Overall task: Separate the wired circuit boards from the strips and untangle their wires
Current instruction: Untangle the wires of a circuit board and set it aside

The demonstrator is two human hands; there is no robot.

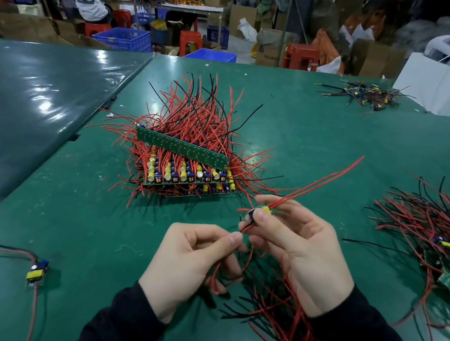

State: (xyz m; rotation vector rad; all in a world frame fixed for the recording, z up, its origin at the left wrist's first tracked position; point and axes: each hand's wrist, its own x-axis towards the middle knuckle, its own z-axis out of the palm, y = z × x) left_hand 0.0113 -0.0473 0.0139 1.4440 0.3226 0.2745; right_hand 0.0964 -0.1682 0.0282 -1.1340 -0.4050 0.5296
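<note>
- Right hand (299,243) pinches a small board (261,211) above the bench (88,231); left hand (188,256) pinches its red wire (247,227).
- Board looks light and rigid; best held by its edges.
- Wires are limp and snag easily, so draw them out slowly near the solder end.
- Strips (181,148) lie well apart.

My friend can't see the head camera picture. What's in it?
Two hands work over a green table: the right hand holds a small circuit board, the left hand pinches its red wire. Behind lies a stack of wired board strips.
</note>
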